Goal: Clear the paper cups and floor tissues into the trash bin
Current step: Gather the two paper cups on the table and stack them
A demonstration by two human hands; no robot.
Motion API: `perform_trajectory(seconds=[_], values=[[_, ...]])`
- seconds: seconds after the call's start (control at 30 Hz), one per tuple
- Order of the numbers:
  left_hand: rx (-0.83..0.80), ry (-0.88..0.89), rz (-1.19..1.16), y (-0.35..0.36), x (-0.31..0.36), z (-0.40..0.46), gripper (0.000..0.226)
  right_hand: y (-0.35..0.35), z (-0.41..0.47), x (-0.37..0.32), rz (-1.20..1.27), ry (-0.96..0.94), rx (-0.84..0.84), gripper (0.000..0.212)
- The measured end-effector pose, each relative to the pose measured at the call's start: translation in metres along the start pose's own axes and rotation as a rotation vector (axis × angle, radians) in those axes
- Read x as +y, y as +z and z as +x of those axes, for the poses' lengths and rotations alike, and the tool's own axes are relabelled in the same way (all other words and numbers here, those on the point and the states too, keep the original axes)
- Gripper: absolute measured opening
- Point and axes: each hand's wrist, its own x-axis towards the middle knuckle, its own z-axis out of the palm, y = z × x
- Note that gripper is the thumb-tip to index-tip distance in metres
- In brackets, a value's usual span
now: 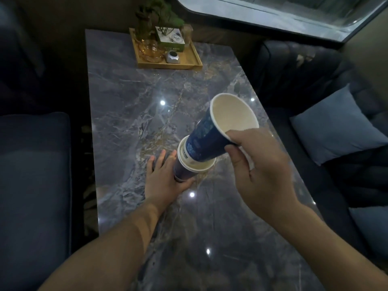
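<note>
Blue paper cup (206, 141) pinched at rim by right hand (260, 171), tilted, base set inside lower paper cup (189, 168). Lower cup steadied on marble table (134, 114) by left hand (165, 179), fingers wrapped round it. Wooden tray (186, 61) at table's far end.

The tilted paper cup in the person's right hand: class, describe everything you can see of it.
The tilted paper cup looks like paper, dark blue outside with pale print and a white band near its base, cream inside, and looks empty. It leans, mouth up and to the right. The right hand pinches its rolled rim; its base sits in the lower cups, which the left hand steadies on the marble table.
</note>
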Motion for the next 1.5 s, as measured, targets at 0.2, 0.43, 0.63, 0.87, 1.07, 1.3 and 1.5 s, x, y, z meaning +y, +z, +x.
perform_trajectory(seconds=[0.2, 0.43, 0.63, 0.87, 1.07, 1.3, 1.5], values=[[0.018, -0.004, -0.014, 0.001, 0.0, 0.0, 0.099, 0.011, -0.011, 0.001, 0.02, 0.03, -0.099, 0.014], [0.029, 0.001, -0.016, 0.002, 0.0, -0.001, 0.097, 0.021, -0.014, -0.001, 0.069, 0.072, -0.161, 0.016], [-0.021, -0.002, -0.011, -0.001, 0.002, 0.0, 0.099, 0.049, 0.0, 0.005, -0.007, 0.153, -0.24, 0.039], [-0.042, 0.028, 0.058, 0.004, 0.0, 0.001, 0.089, 0.1, -0.004, 0.007, -0.278, 0.225, -0.584, 0.068], [-0.042, 0.03, 0.065, 0.008, -0.002, 0.002, 0.085, 0.102, -0.005, 0.01, -0.304, 0.223, -0.581, 0.07], [-0.044, 0.045, 0.064, 0.01, -0.004, 0.001, 0.085, 0.103, -0.004, 0.01, -0.313, 0.22, -0.611, 0.07], [-0.088, 0.07, -0.095, 0.002, -0.012, -0.001, 0.077, 0.088, -0.027, 0.002, -0.183, 0.374, -0.488, 0.067]])
